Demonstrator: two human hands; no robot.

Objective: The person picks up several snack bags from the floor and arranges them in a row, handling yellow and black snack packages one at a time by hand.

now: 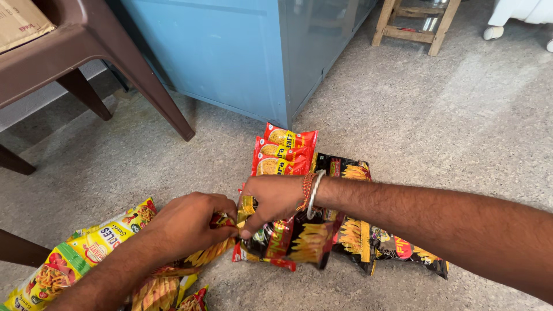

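Note:
Both hands meet low over the floor on a chain of joined snack packets. My left hand point(187, 222) pinches a yellow and red packet point(201, 256) at its top edge. My right hand point(273, 201), with a metal bangle and red thread at the wrist, grips the black and red packets point(299, 242) hanging beneath it. The two hands nearly touch where the packets join.
A strip of red packets point(285, 152) lies beyond my right hand, more black packets point(380, 245) under my forearm. Yellow noodle packets point(75, 256) lie at the lower left. A brown plastic chair point(115, 52) stands left, a blue cabinet point(230, 57) behind, a wooden stool point(415, 23) far right.

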